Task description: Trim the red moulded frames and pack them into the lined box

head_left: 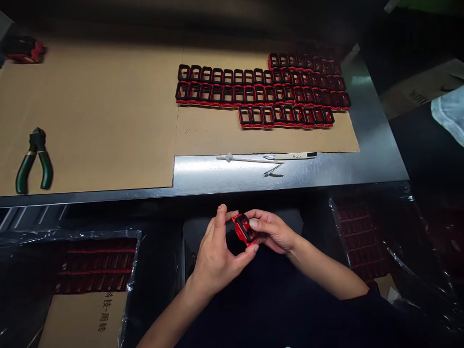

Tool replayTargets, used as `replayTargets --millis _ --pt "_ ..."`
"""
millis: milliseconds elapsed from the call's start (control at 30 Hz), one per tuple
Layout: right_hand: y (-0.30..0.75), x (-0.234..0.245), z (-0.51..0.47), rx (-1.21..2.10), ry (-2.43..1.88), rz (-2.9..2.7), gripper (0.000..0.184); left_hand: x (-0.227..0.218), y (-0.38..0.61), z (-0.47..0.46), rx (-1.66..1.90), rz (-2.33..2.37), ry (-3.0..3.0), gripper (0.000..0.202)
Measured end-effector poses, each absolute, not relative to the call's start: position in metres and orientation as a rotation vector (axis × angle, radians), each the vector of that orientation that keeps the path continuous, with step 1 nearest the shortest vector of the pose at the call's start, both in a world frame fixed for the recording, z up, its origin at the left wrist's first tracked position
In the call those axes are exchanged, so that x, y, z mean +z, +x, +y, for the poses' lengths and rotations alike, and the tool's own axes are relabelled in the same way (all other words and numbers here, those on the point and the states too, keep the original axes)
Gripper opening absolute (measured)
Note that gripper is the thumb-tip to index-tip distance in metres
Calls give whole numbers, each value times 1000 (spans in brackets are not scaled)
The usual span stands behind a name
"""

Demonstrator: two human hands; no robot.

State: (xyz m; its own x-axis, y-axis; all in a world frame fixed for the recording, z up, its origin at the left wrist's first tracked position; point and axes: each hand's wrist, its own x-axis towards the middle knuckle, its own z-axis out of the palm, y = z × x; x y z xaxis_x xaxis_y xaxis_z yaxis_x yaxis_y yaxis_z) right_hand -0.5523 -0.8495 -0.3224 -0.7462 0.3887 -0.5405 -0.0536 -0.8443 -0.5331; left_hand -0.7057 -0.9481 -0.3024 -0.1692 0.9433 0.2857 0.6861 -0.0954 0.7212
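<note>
from the head view, the left hand point(216, 256) and the right hand point(272, 232) meet low in the picture, both closed on one small red frame point(244, 230) with a black inner rim. the left hand grips it from below and the side, and the right hand comes in from the other side and covers its upper edge. the frame sits tilted between them, above dark clothing, and touches nothing else that can be seen.

ahead of the hands runs a steel worktop point(203, 176), with a pen-like tool marked a55 point(293, 156) lying along its bare strip. a small thin metal piece point(273, 170) lies just beside that tool. beyond them, a brown cardboard sheet point(108, 121) covers the worktop, and rows of more red frames point(261, 88) stand packed side by side on it, ahead and slightly right of the hands. far to the left of the hands, green-handled pliers point(34, 162) lie on the cardboard, and a red-and-black item point(24, 50) sits further back, too blurred to name. below the worktop, on either side of the hands, plastic bags hold stacked red frames: one at left point(96, 266), one at right point(358, 232).
</note>
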Motion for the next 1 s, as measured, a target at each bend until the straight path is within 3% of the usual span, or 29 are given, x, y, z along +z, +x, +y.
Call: replayTargets --millis 233,400,567,733,800,900,1000 --pt "-551 -304 -853 2243 -983 -1155 45 -324 -705 -953 1179 1655 1622 99" --pt "-545 -292 -855 1389 -676 -1943 3 -325 -700 -955 1250 1057 660 68" --pt "-547 -297 -856 950 -471 -2199 12 -325 -698 -952 1298 902 355 68" --pt "-541 -278 -837 1045 -395 -2256 14 -335 -699 -949 1330 864 319 70" --pt "-533 -266 -815 955 -488 -2205 17 -336 -699 -950 1364 847 302 75" --pt "-523 -263 -776 482 -764 -2322 16 -334 -700 -952 1374 835 325 87" --pt "-518 -279 -753 245 -983 -2538 28 -331 -701 -955 1403 808 308 87"
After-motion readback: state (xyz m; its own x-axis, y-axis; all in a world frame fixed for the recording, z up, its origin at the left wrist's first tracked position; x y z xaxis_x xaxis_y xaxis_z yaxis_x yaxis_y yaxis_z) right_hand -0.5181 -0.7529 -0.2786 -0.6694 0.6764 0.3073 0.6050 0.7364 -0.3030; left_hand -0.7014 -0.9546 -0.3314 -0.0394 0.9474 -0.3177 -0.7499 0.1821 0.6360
